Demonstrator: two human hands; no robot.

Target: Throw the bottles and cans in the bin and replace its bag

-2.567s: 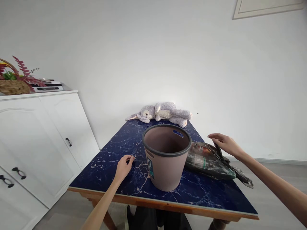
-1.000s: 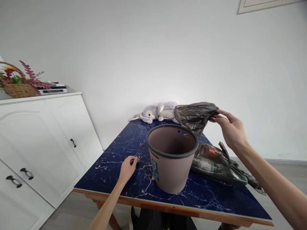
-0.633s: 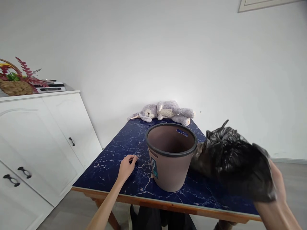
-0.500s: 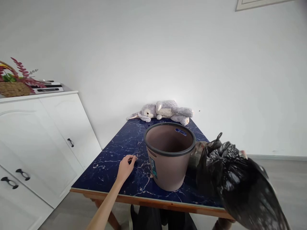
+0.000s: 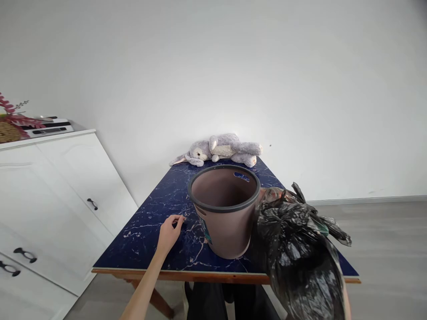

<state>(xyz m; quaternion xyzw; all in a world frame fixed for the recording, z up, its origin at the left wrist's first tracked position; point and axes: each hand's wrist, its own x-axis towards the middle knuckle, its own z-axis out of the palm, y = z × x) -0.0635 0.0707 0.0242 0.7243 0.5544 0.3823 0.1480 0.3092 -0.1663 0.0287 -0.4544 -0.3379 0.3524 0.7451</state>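
My left hand [image 5: 171, 227] lies on the table left of the bin, its fingers bent in towards the thumb; nothing shows in them. A brown plastic trash bin [image 5: 230, 233] with a dark rim stands upright in the middle, its mouth facing up. To its right is a full, crumpled black plastic bag [image 5: 300, 258] that reaches over the table's front edge. A strip of my right forearm [image 5: 347, 304] shows along the bag's right side. My right hand is hidden by the bag it holds. Something green [image 5: 320, 226] peeks out at the bag's top.
The blue marbled table [image 5: 133, 238] has a wooden edge. A grey plush rabbit [image 5: 225, 150] lies on its side at the back against the wall. White cabinets [image 5: 66, 204] stand on the left, with a wicker basket [image 5: 8, 132] on top.
My right hand has brought the black bag left, closer to the bin. Fingers that showed at the bag's top are now hidden. My left hand keeps its place on the table; the view has shifted right.
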